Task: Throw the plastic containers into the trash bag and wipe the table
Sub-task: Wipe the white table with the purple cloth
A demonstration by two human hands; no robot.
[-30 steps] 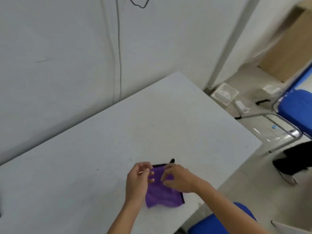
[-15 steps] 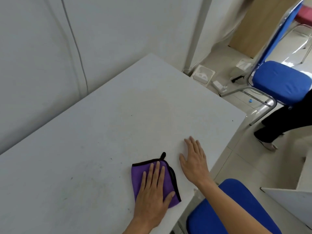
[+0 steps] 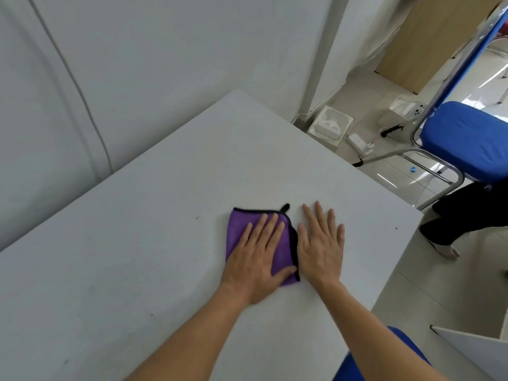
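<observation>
A folded purple cloth with a black hem lies on the white table, near its right edge. My left hand presses flat on the cloth with straight fingers. My right hand rests flat on the bare tabletop just right of the cloth, its thumb side against the black hem. No plastic containers and no trash bag are in view.
A few dark specks mark the tabletop. A wall runs behind the table. On the floor at the right stand a blue chair, a power strip and a white box. Another person's leg stands by the chair.
Both hands went from pinching the cloth to lying flat. My left hand has slid the cloth forward across the table, and my right hand has come in beside it.
</observation>
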